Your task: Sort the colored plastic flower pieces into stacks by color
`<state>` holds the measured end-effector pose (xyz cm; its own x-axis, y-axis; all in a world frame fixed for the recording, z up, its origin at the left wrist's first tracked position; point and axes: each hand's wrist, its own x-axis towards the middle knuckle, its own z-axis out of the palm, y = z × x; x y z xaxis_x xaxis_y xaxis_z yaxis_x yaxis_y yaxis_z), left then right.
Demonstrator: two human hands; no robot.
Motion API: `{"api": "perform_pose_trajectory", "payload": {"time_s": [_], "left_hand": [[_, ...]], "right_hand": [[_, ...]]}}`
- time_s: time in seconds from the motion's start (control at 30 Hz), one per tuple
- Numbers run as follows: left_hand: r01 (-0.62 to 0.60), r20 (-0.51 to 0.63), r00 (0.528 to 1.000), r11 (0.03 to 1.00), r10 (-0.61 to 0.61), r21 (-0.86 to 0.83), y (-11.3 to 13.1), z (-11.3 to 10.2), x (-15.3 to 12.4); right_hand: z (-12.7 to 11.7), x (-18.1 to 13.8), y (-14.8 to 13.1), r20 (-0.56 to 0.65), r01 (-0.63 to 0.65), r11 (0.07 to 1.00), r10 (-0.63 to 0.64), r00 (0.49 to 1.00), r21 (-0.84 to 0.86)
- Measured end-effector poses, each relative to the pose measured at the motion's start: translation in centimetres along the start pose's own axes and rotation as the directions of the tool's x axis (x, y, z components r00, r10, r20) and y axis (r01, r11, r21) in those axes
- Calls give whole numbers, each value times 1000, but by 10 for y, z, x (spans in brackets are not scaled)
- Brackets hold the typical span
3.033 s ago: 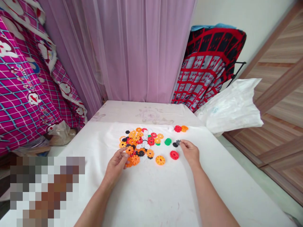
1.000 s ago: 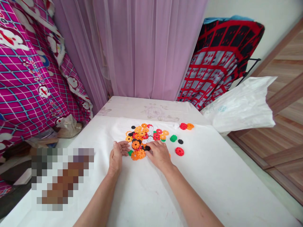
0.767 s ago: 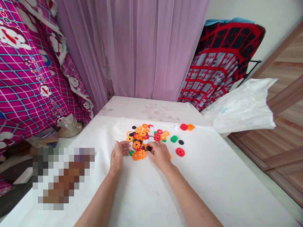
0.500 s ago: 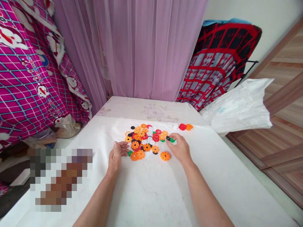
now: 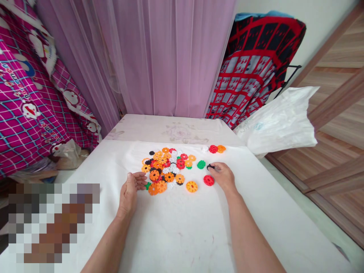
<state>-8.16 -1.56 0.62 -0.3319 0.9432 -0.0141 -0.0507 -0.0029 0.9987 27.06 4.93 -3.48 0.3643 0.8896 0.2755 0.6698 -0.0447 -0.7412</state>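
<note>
A heap of small notched plastic discs (image 5: 166,168), orange, red, white, black and green, lies on the white cloth of the table (image 5: 182,227). My left hand (image 5: 129,191) rests on its edge beside the heap's near left side, fingers loosely curled, holding nothing. My right hand (image 5: 223,175) is to the right of the heap, fingertips pinched on a black disc (image 5: 209,167). A red disc (image 5: 208,180) lies just beside that hand. A green disc (image 5: 201,164) and an orange disc (image 5: 192,186) lie apart from the heap.
A red and an orange disc (image 5: 217,149) sit at the cloth's far right edge. A white plastic bag (image 5: 280,123) hangs off the right. Purple curtain (image 5: 159,57) behind, pink patterned fabric (image 5: 31,98) left, red checked fabric (image 5: 256,64) right.
My right hand left the middle of the heap with a black disc and carried it right, down to the spot past the green disc. The left hand stayed by the heap.
</note>
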Motion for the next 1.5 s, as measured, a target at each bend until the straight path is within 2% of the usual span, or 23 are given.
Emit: {"api": "perform_pose_trajectory", "payload": {"time_s": [0.3,0.5,0.67,0.73,0.8,0.9,1.0,1.1,1.23,1.33,1.5], "left_hand": [[2,-3,1000,1000,-2,0,-2,-1,2],[9,-2,1000,1000,-9,-4,-1,-1,1],[2,8,1000,1000,-2,-7,-2,-1,2],[2,14,1000,1000,-1,-12,-3,-1,3],[3,11,1000,1000,-3,-15,-4,-1,3],[8,-4,1000,1000,-8,-23,-2,0,3],[22,-3,1000,999,-22,-38,-1,1,3],[29,-4,1000,999,-30,-46,-1,1,3],[22,0,1000,999,-22,-41,-2,1,3],[15,-3,1000,999,-15,-41,-2,1,3],[19,1,1000,999,-19,-38,-1,1,3]], "right_hand": [[0,-2,1,15,23,999,-23,1000,-43],[-6,-3,-2,-14,-5,1000,5,1000,2],[-12,-6,-24,-90,48,999,-49,995,-13],[-9,-11,-42,-37,113,993,-114,993,-20],[-4,-19,-62,73,203,978,-200,977,-40],[6,-35,-89,272,324,939,-282,920,-120],[12,-50,-110,455,427,876,-293,841,-225],[16,-60,-121,550,472,833,-259,794,-289],[24,-66,-125,557,452,837,-226,799,-308],[23,-61,-122,540,399,879,-208,815,-263],[-10,-38,-107,473,208,970,-125,872,-127]]}}
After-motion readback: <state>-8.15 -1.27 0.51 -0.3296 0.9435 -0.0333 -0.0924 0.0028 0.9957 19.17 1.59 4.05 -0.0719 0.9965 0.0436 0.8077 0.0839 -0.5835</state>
